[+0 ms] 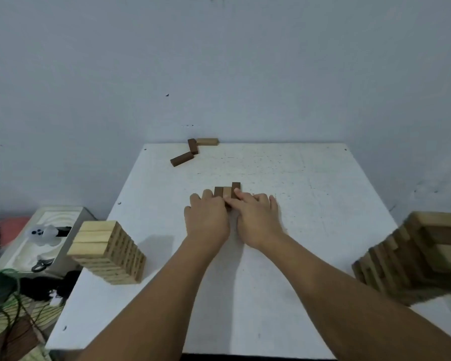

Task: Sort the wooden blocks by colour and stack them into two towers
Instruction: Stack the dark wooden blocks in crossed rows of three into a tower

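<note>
Two towers already stand: a light tower (pixel 107 252) left, a darker tower (pixel 414 259) right. Both the left hand (pixel 207 217) and right hand (pixel 255 217) clamp three blocks (pixel 227 192) mid-worktop (pixel 310 204). Three loose blocks (pixel 193 151) remain at the far edge, so sorting looks nearly finished.

The near ends of the three blocks (pixel 227 192) lie hidden under both hands (pixel 231 217). The right tower (pixel 425 256) is blurred and cut off by the frame's edge.
</note>
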`<state>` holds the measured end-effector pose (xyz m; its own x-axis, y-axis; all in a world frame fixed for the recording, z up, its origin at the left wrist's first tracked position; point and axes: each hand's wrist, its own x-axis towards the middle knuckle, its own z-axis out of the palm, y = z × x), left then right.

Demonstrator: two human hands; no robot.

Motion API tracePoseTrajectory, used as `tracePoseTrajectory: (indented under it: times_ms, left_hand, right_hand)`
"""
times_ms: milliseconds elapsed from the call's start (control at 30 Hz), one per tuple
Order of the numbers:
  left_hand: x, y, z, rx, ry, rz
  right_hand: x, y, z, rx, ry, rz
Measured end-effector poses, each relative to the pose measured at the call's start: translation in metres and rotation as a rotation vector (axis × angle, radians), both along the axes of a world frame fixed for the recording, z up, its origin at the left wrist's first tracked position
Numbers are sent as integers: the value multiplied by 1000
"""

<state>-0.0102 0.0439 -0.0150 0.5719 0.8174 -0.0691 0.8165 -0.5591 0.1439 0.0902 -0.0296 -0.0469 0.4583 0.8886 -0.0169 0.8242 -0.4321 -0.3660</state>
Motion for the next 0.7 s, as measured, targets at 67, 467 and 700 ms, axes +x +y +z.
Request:
tracePoseTrajectory:
  times_ms: [67,467,700]
  left_hand:
    - [-16,-20,-4,-13,-4,-38]
    - [-91,-107,-14,-198,-206,-142]
    - [-101,-109,-18,-498,-543,-71]
  right_hand:
    - [-16,-25,-4,9,-11,-13]
    - [-63,-145,-25,217,21,64]
    - [-34,-155,-11,308,325,31]
